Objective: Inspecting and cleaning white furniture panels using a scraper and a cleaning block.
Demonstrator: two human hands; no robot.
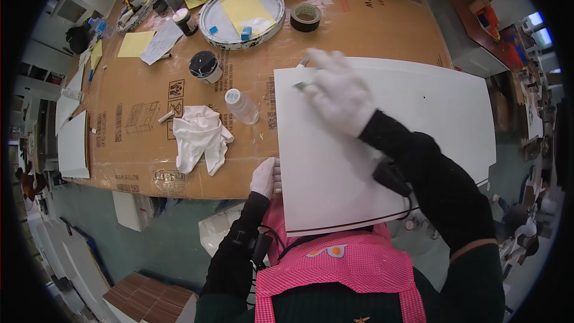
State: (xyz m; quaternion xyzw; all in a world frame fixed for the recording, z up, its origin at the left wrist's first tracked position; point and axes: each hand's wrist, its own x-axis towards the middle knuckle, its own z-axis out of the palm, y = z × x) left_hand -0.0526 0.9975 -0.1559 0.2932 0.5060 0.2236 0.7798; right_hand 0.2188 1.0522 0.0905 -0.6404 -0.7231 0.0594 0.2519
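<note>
A large white panel (335, 161) lies in front of me, its near edge overhanging the table toward my pink apron. My right hand (344, 93), in a white glove and blurred a little by motion, is over the panel's far left part. Its thumb and fingers pinch a small green piece (300, 86) against the white surface; what kind of piece it is I cannot make out. At the panel's near left edge is my left hand (263, 178), also gloved in white, with its fingers bent around that edge. Just beyond the far left corner lies a small pale stick-like item (304, 62), partly hidden.
Cardboard (137, 161) covers the table. Left of the panel are a crumpled white cloth (202, 137), a clear bottle (241, 106) and a black-topped jar (205, 67). Farther back are a round lid (209, 9) with yellow paper and blue bits, and a tape roll (305, 18).
</note>
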